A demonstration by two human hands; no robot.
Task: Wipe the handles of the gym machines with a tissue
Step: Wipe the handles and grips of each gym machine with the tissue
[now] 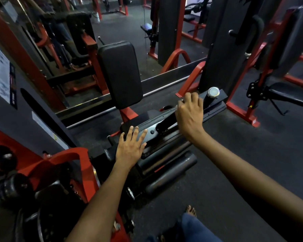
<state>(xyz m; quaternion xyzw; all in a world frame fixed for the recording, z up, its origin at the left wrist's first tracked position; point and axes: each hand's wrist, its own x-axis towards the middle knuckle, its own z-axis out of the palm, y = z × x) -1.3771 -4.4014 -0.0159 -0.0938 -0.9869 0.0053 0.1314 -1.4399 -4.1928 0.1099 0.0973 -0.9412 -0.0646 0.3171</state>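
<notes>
A bare foot [191, 210] stands on the dark floor [234, 154]. The left hand [130, 147] lies flat, fingers straight, on the machine's black bar [157, 123]. Farther off, the right hand [189, 112] curls round the black handle [166, 121], a scrap of white tissue [182, 100] peeking above its knuckles. A black back pad [120, 74] stands beyond.

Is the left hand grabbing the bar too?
No, the left hand lies flat with straight fingers on the black machine arm; only the right hand curls around the handle.
</notes>
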